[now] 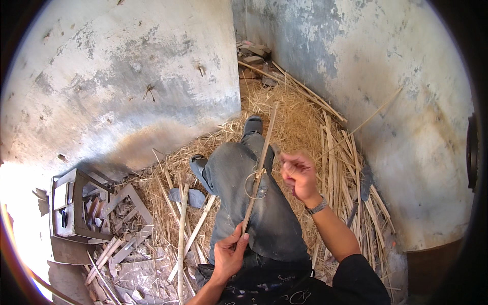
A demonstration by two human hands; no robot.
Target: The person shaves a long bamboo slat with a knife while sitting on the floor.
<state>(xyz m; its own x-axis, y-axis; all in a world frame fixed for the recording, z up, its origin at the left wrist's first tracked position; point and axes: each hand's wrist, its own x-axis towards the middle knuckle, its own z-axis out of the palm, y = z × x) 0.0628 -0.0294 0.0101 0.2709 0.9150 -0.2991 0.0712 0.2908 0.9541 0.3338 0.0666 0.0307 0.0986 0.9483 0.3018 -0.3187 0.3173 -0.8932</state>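
Observation:
My left hand (230,255) is closed on the lower end of a long flat bamboo strip (267,136), its thumb lying along it. The strip slants up and away across my grey trousers (229,175). Around its middle goes a thin pale loop (246,187), gathered in a small knot-like bunch (260,173) against the strip. To the right of the strip, my right hand (302,179) is raised with its fingers curled in and slightly blurred. Whatever those fingers may hold is too small to make out.
Loose straw (292,104) covers the floor ahead. Many long split strips (340,173) lie along the right wall. At the left stands a wooden frame (76,203) beside broken wood and scraps (137,269). Stones (252,52) are heaped in the far corner.

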